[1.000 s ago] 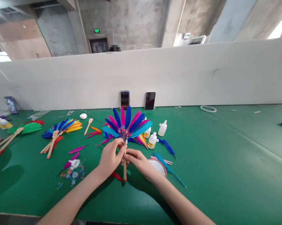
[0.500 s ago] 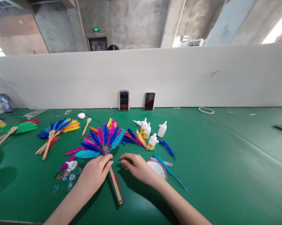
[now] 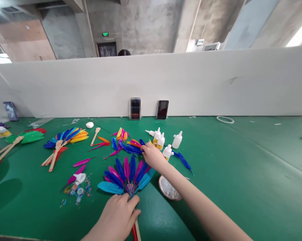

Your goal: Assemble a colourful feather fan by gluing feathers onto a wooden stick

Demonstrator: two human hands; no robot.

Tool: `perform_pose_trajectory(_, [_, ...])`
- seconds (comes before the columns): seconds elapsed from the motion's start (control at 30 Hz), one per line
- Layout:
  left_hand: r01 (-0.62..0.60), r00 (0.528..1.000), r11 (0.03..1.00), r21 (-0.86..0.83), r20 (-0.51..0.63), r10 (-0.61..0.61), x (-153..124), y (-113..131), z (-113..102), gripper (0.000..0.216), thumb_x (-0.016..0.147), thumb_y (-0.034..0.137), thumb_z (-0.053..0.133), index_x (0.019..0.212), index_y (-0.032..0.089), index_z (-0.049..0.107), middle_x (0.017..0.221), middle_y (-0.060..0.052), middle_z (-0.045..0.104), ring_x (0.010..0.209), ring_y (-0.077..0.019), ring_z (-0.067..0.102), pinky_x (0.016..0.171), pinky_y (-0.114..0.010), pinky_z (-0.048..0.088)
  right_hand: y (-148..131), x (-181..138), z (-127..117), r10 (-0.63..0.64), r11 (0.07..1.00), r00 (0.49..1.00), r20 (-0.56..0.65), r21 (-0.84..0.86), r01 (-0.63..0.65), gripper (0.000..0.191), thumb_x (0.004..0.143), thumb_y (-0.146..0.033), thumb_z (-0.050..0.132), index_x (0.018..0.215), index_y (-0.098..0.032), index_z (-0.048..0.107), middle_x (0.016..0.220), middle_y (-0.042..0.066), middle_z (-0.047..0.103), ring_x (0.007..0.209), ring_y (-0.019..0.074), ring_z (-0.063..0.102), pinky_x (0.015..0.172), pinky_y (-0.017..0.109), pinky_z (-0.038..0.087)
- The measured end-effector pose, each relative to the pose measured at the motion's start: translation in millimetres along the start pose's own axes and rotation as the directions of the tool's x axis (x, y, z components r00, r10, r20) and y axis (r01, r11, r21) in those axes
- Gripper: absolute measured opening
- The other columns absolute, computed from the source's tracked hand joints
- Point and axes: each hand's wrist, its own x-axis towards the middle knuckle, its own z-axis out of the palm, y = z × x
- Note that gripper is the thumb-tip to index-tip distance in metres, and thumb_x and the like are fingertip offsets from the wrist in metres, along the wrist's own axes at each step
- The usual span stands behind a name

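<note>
In the head view, my left hand (image 3: 119,214) is closed around the top of the handle of a feather fan (image 3: 132,172). Blue, magenta and light blue feathers spread from its wooden stick (image 3: 137,231), which has a red part beside it. Further forward, my right hand (image 3: 152,154) reaches into a loose pile of feathers (image 3: 133,148), its fingers pinched together at the ends of the blue ones. Glue bottles (image 3: 160,140) stand just beyond that hand. Under my right forearm a round dish (image 3: 168,190) is partly hidden.
Loose magenta feathers (image 3: 77,174) and small sequins (image 3: 78,192) lie on the left. Other feather fans (image 3: 65,137) and a green one (image 3: 31,136) rest farther left. Two phones, one dark (image 3: 162,109), lean on the white partition (image 3: 203,83). A white ring (image 3: 225,119) lies at the back right.
My right hand has moved forward from beside the fan to the feather pile. My left hand has drawn the fan back toward me and slightly right. The view has shifted a little.
</note>
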Motion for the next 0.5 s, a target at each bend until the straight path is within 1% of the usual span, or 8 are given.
perform_pose_trajectory(0.1, [0.008,1.0,1.0,0.021,0.006,-0.008,2,0,-5,0.028,0.084,0.024,0.036,0.102,0.021,0.057,0.096,-0.01,0.062,0.09,-0.0249,0.059,0.076,-0.037,0.046,0,9,8,0.014,1.0,1.0,0.014,-0.024,-0.013,0.03,0.078,-0.008,0.039,0.101,-0.01,0.058,0.098,0.015,0.059,0.098,0.0236,0.053,0.091,0.033,0.032])
perform_pose_trajectory(0.2, [0.002,1.0,0.999,0.032,0.01,-0.003,5,-3,-7,0.03,0.084,0.025,0.036,0.106,0.022,0.056,0.094,-0.009,0.063,0.088,-0.0254,0.06,0.075,-0.037,0.046,1,14,15,0.054,0.998,0.998,0.011,-0.026,-0.054,0.035,0.077,-0.002,0.035,0.103,-0.008,0.057,0.099,0.017,0.059,0.098,0.0235,0.053,0.091,0.034,0.03])
perform_pose_trajectory(0.27, [-0.014,1.0,1.0,0.012,-0.005,0.015,7,-8,-8,0.032,0.083,0.027,0.037,0.111,0.024,0.053,0.092,-0.009,0.065,0.085,-0.0252,0.061,0.073,-0.036,0.045,3,15,16,0.074,0.997,0.997,0.008,-0.024,-0.074,0.036,0.077,0.0,0.033,0.104,-0.007,0.056,0.098,0.017,0.059,0.098,0.023,0.053,0.091,0.034,0.031])
perform_pose_trajectory(0.33, [-0.028,0.998,0.999,-0.037,-0.05,0.026,9,-15,-11,0.036,0.083,0.029,0.038,0.117,0.025,0.049,0.093,-0.008,0.065,0.084,-0.0244,0.061,0.072,-0.034,0.045,5,15,15,0.096,0.995,0.995,0.003,-0.015,-0.096,0.034,0.077,-0.001,0.034,0.102,-0.008,0.057,0.097,0.017,0.059,0.1,0.0235,0.052,0.086,0.033,0.034])
perform_pose_trajectory(0.4, [0.003,0.991,0.997,-0.083,-0.134,-0.015,12,-25,-19,0.038,0.082,0.032,0.038,0.118,0.024,0.048,0.092,-0.008,0.066,0.083,-0.0239,0.061,0.07,-0.032,0.044,7,14,13,0.131,0.991,0.991,-0.006,0.0,-0.131,0.03,0.078,-0.004,0.035,0.098,-0.01,0.057,0.096,0.016,0.059,0.1,0.0239,0.052,0.077,0.031,0.038])
perform_pose_trajectory(0.5, [0.087,0.969,0.991,-0.104,-0.221,-0.108,19,-41,-40,0.036,0.081,0.036,0.038,0.113,0.023,0.052,0.078,-0.005,0.066,0.076,-0.0216,0.062,0.064,-0.028,0.042,9,12,9,0.197,0.98,0.98,-0.027,0.037,-0.196,0.025,0.082,-0.01,0.035,0.096,-0.013,0.056,0.096,0.014,0.059,0.092,0.0225,0.056,0.065,0.027,0.039])
